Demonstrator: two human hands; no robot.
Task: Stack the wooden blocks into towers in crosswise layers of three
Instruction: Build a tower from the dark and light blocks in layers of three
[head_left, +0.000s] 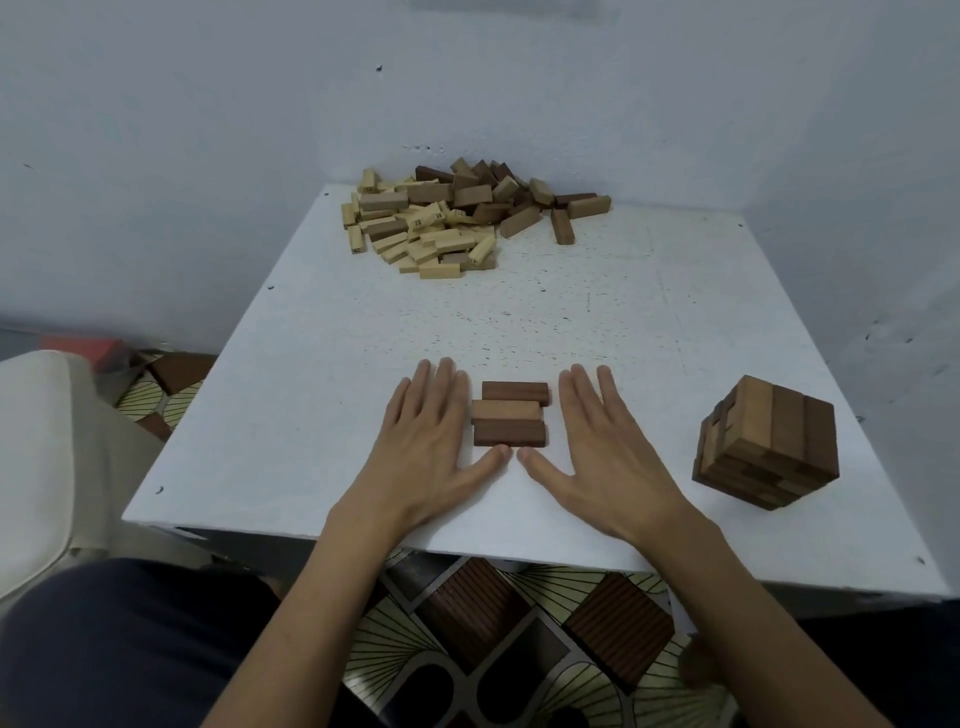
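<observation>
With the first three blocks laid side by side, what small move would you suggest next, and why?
Probably slide both palms inward to square the layer. The left hand and right hand lie flat either side of the three blocks, and the far dark block sticks out to the right of the other two.

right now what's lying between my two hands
In the head view, a row of three brown wooden blocks lies flat on the white table, flanked by the left hand and right hand.
</observation>
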